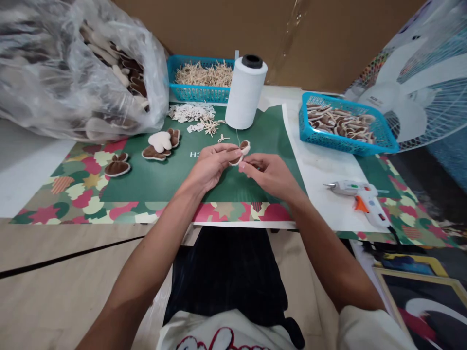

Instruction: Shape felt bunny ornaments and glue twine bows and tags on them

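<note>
Between my hands is a small brown fabric piece with a cream edge (236, 159), shaped like a bow or a pair of ears. My left hand (211, 166) pinches it from the left side. At its right edge my right hand (272, 174) has thumb and fingers closed on it; the fingers partly hide the grip. A thin thread (238, 136) runs down to the piece from a large white thread cone (246, 92) standing just behind. Several brown and cream plush pieces (160, 142) lie left of my hands, with one brown piece (117, 166) farther left.
A blue basket of beige cord loops (200, 95) stands behind; small white tags (193, 113) lie before it. Another blue basket (339, 141) holds brown pieces. On the right are a glue gun (365, 192) and a fan (412, 92). A plastic bag (73, 82) bulges at left.
</note>
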{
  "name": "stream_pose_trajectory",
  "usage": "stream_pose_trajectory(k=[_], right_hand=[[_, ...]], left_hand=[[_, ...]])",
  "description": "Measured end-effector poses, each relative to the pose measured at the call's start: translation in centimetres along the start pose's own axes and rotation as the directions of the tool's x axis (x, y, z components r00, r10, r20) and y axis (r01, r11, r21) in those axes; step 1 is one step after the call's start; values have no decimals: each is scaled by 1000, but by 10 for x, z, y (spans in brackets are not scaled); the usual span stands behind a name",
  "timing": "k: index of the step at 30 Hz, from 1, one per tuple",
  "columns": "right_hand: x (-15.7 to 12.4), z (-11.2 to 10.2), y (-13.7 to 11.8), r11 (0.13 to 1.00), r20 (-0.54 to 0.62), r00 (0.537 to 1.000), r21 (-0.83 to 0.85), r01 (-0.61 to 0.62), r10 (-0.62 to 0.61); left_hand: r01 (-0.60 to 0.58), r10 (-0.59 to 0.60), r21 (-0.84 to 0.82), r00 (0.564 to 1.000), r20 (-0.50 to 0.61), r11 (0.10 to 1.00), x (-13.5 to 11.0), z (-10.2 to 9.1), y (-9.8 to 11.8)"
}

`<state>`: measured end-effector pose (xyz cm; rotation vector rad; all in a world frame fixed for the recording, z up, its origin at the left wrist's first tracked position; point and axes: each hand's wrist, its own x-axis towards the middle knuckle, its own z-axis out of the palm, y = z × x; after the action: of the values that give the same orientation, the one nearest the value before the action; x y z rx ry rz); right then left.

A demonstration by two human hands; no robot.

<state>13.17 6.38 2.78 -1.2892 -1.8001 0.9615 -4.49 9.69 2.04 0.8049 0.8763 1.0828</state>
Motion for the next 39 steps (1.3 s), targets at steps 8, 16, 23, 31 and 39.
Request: stream_pose_trajectory(k=[8,16,23,31,39], right_hand=[[-8,6,-6,736,-135,919,-647,202,-371],[-3,-17,-21,633,-52,886,-719,287,-461],[-13,-16,13,539,-67,789,-766,352,-611],[3,-19,15,415,43,711,-786,458,-702],[15,-29,5,508,102,792,-716,478,-602]], left_hand=[[-137,144,142,989,-40,980,-1,4,-10],[-104,115,196,992,-42,975,-1,3,-10],[45,-44,-32,999,16,998,0,5,-3],[74,-74,-66,997,7,995,0,7,-1],[32,-32,-7,998,-44,999,-2,8,-3]])
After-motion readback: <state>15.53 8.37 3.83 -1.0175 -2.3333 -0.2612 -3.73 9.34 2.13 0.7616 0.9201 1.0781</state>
